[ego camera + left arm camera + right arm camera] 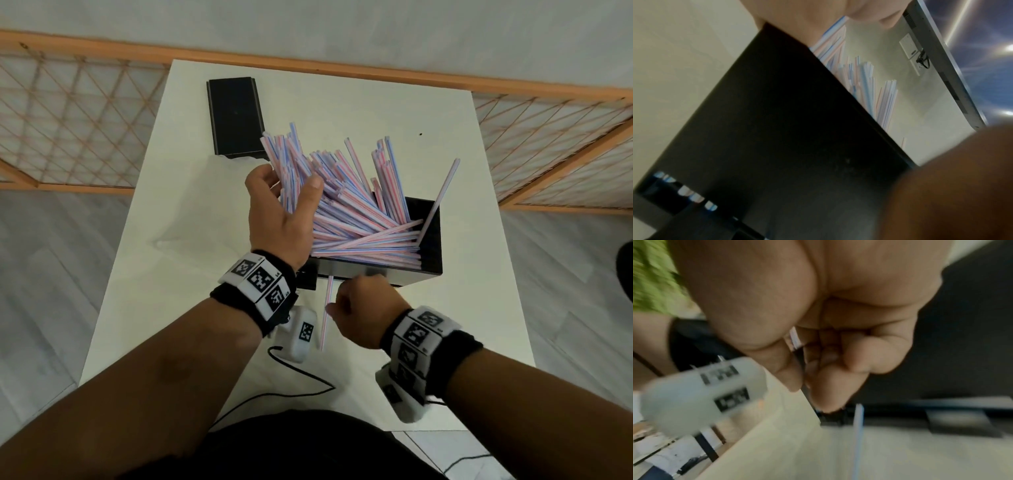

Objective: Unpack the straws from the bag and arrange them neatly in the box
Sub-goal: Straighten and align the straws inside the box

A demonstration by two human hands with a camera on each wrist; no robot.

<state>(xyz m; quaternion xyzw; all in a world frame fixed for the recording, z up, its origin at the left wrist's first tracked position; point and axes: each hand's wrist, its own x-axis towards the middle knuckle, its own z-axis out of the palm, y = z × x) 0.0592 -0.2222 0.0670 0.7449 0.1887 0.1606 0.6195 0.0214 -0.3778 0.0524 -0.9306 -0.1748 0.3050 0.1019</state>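
Note:
A black box (432, 246) stands on the white table (479, 308), and its dark wall (797, 129) fills the left wrist view. Many pink, blue and white striped straws (346, 205) fan out of it untidily, leaning up and left; their ends (869, 84) show over the rim. My left hand (289, 178) grips the left side of that fan from above. My right hand (334, 308) is curled at the box's near wall, thumb and fingers (797, 378) pinching one loose straw (325, 318). A clear bag (178, 236) lies flat on the left.
The box's black lid (236, 116) lies at the table's far left. A black cable (301, 373) runs over the near edge. A wooden lattice screen (68, 123) stands behind the table. The right wrist view is blurred.

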